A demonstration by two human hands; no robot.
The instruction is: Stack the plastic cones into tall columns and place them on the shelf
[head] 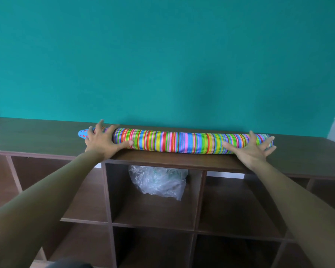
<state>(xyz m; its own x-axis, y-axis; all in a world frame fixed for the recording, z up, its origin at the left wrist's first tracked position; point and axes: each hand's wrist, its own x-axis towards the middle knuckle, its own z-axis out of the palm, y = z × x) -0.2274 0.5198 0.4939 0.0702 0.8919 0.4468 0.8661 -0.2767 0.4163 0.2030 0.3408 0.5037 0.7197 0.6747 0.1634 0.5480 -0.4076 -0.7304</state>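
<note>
A long column of stacked plastic cones (174, 141), striped in many colours, lies on its side along the top of the dark wooden shelf (46, 138), close to the teal wall. Its blue perforated tip (82, 134) points left. My left hand (103, 141) rests on the column near that tip, fingers spread and straight. My right hand (253, 147) presses with spread fingers against the column's right end, where the wide open base lies.
Below the top board, the shelf has several open cubby compartments. One upper middle cubby holds a crumpled clear plastic bag (159, 181). The teal wall (162, 64) stands directly behind the column. The shelf top extends left and right of the cones.
</note>
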